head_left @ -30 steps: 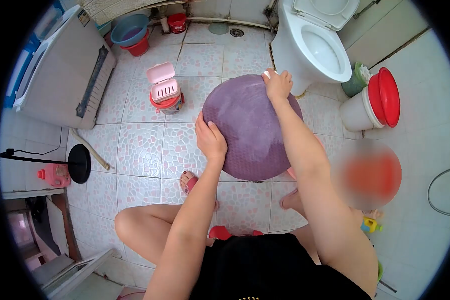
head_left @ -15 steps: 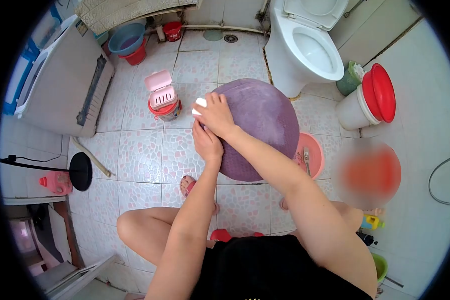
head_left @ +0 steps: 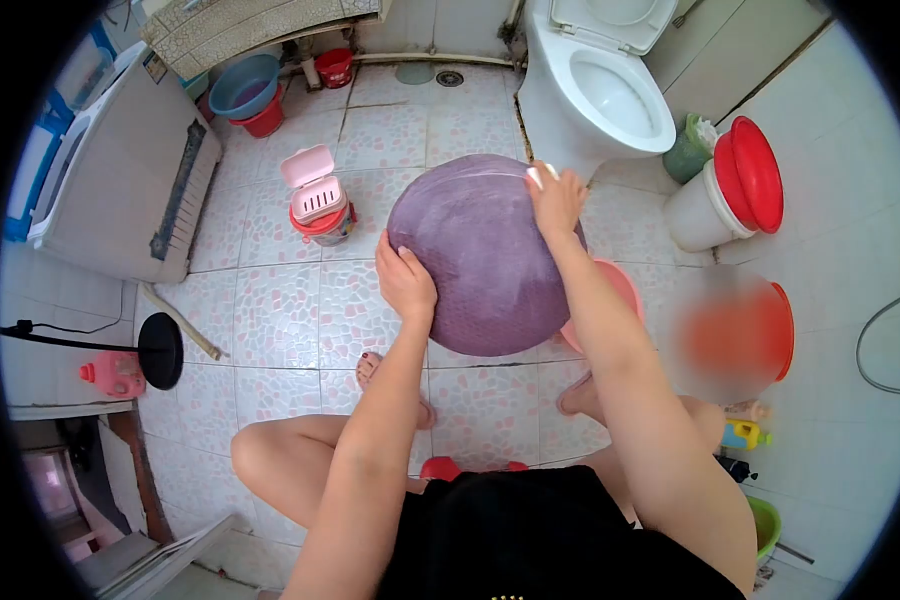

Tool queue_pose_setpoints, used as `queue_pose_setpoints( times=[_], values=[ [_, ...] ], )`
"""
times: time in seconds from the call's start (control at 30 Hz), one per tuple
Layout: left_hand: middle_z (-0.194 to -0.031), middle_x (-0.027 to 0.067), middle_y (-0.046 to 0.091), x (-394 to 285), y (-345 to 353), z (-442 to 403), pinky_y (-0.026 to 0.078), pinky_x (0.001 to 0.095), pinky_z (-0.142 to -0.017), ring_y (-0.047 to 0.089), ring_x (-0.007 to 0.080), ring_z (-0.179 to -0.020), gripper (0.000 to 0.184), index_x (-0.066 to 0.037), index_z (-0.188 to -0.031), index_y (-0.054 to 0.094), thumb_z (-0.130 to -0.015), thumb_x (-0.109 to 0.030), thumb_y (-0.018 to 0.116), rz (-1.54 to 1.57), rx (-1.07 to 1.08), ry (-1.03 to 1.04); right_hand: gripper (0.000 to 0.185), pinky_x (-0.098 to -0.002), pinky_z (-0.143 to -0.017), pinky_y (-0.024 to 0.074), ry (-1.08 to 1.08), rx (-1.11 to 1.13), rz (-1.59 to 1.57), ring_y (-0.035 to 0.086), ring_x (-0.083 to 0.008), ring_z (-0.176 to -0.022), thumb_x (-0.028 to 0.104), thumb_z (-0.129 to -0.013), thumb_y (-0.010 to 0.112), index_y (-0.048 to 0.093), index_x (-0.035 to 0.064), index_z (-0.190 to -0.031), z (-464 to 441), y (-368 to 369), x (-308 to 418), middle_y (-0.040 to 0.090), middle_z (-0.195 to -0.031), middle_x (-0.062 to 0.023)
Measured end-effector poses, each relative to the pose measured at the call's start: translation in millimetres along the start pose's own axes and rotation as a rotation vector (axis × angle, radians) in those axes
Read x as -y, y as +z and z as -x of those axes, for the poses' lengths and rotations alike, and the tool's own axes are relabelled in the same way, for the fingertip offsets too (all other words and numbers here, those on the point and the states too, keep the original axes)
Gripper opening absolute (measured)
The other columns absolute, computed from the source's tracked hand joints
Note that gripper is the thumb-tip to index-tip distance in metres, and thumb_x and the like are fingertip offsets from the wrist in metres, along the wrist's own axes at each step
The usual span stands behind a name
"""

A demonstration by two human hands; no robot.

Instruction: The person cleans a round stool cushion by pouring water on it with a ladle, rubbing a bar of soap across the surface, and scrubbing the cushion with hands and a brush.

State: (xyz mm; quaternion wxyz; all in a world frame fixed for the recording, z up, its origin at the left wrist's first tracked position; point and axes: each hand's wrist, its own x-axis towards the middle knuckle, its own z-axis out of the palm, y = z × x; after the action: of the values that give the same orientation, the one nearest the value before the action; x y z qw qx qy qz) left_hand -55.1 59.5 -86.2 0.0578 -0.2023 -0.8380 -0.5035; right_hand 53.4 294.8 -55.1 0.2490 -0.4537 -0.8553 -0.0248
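A round purple cushion (head_left: 480, 255) with a textured cover is in front of me, with pale streaks across its top. My left hand (head_left: 407, 283) grips its left edge, thumb on the upper side. At the far right edge of the cushion, my right hand (head_left: 558, 205) presses a white bar of soap (head_left: 536, 178) on the cover; the fingers partly hide the bar. Left of the cushion, an open pink soap box (head_left: 316, 190) rests on a small red-lidded container (head_left: 325, 230).
A pink basin (head_left: 620, 290) sits partly under the cushion's right side. The toilet (head_left: 610, 95) stands beyond it. White and red buckets (head_left: 705, 212) line the right wall. A washing machine (head_left: 135, 170) is at left, with stacked basins (head_left: 247, 88) behind it.
My right hand has slid the soap from the cushion's left edge across to its far right edge. My left hand stays at the left edge. The cushion has shifted slightly left.
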Motion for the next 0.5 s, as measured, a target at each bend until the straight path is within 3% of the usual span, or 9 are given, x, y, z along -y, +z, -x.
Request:
queue_pose_setpoints(
  times=[0.13, 0.23, 0.33, 0.5],
  values=[
    [-0.131, 0.0220, 0.056, 3, 2, 0, 0.042, 0.0465, -0.100, 0.053, 0.0402, -0.120, 0.044, 0.001, -0.136, 0.048, -0.097, -0.019, 0.044, -0.002, -0.003, 0.006, 0.037, -0.0452, -0.093, 0.0376, 0.150, -0.060, 0.102, 0.048, -0.0330, -0.110, 0.042, -0.089, 0.066, 0.068, 0.0262, -0.123, 11, 1, -5, 0.054, -0.108, -0.0139],
    [-0.132, 0.0215, 0.056, 6, 2, -2, 0.042, 0.0459, -0.100, 0.053, 0.0399, -0.120, 0.044, 0.000, -0.136, 0.048, -0.097, -0.019, 0.044, -0.008, -0.012, 0.023, 0.038, -0.0453, -0.093, 0.0379, 0.110, -0.028, 0.076, 0.047, -0.0338, -0.111, 0.041, -0.088, 0.067, 0.068, 0.0254, -0.123, 24, -3, 17, 0.054, -0.109, -0.0146],
    [-0.134, 0.0208, 0.055, 5, -2, 0, 0.041, 0.0440, -0.103, 0.052, 0.0389, -0.123, 0.044, 0.000, -0.136, 0.049, -0.097, -0.020, 0.046, 0.087, 0.029, -0.028, 0.043, -0.0461, -0.092, 0.0390, -0.042, 0.113, 0.040, 0.048, -0.0327, -0.111, 0.040, -0.087, 0.067, 0.065, 0.0244, -0.127, 55, -17, 65, 0.055, -0.113, -0.0146],
    [-0.140, 0.0169, 0.053, 33, 1, -8, 0.037, 0.0379, -0.109, 0.050, 0.0303, -0.129, 0.045, 0.001, -0.141, 0.048, -0.100, -0.019, 0.045, 0.474, 0.156, -0.144, 0.041, -0.0424, -0.086, 0.0399, -0.350, 0.081, -0.200, 0.048, -0.0291, -0.100, 0.034, -0.084, 0.071, 0.064, 0.0226, -0.124, 114, -52, 124, 0.053, -0.102, -0.0116]
  ],
)
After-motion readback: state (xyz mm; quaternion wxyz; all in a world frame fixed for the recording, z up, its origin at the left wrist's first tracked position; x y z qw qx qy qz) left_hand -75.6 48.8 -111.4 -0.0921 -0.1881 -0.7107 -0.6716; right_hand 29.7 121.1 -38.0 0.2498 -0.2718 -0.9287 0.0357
